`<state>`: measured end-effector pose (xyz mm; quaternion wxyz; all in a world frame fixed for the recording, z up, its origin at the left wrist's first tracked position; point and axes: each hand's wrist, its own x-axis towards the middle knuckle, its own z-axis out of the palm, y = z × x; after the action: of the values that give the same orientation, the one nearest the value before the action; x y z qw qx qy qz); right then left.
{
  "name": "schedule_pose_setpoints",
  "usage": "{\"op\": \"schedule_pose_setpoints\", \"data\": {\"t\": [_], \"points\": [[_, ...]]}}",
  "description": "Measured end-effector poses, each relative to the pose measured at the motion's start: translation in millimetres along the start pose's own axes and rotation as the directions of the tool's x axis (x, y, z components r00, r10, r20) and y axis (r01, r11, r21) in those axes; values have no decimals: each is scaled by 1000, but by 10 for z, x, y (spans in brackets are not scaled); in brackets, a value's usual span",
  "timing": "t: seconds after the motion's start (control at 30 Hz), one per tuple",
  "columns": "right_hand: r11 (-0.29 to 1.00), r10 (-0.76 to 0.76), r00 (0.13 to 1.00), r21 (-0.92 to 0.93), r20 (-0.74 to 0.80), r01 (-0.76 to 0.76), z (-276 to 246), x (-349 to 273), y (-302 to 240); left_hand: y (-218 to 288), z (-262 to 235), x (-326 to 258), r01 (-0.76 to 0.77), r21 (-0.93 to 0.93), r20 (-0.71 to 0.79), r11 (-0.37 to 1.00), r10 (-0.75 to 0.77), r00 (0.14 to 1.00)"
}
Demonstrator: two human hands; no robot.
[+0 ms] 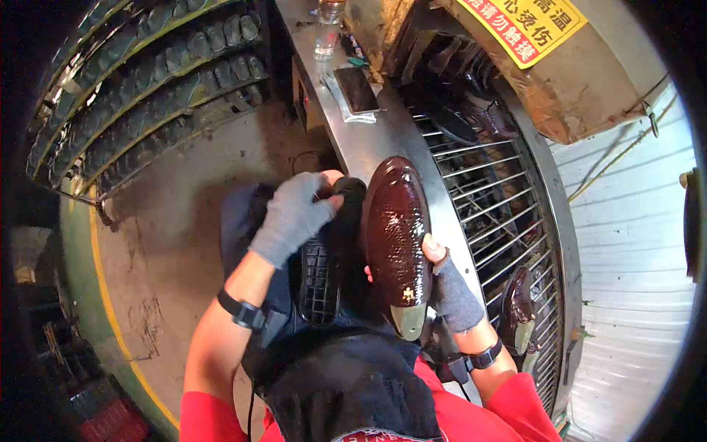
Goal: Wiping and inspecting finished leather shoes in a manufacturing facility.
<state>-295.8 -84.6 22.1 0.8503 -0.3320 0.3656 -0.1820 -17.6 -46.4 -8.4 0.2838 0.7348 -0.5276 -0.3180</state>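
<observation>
My right hand [456, 291], in a grey fingerless glove, grips a glossy dark brown shoe upper [398, 228] on a last. The thumb presses its right side, and a fingertip shows at the left edge. Its surface looks crinkled, and the olive-grey end of the last [409, 321] sticks out toward me. Just left of it, a black shoe sole [318, 276] with a grid of hollows stands over my lap. My left hand [291, 217], gloved the same way, is closed around the far end of the sole, partly hiding it.
A metal ledge [368, 140] holds a phone [356, 90] and a clear bottle [325, 43]. To its right, a rack of metal rods [490, 195] carries another brown shoe [518, 298] under a machine hood [589, 88]. Shelves of dark shoes [158, 70] stand far left.
</observation>
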Motion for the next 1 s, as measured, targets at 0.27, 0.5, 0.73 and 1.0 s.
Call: {"op": "schedule_pose_setpoints", "data": {"t": [0.27, 0.5, 0.73, 1.0], "points": [[992, 117, 960, 6, 256, -122, 204, 224, 142, -78, -286, -415, 57, -919, 106, 391, 106, 989], [995, 84, 965, 35, 247, -96, 547, 422, 416, -107, -310, -405, -179, -971, -167, 155, 88, 982], [989, 139, 932, 6, 334, -150, 342, 490, 632, -42, -383, -484, -121, -945, -54, 304, 221, 974], [994, 111, 925, -22, 365, -110, 374, 434, 559, -10, -301, -520, -115, -962, -40, 246, 290, 956]]}}
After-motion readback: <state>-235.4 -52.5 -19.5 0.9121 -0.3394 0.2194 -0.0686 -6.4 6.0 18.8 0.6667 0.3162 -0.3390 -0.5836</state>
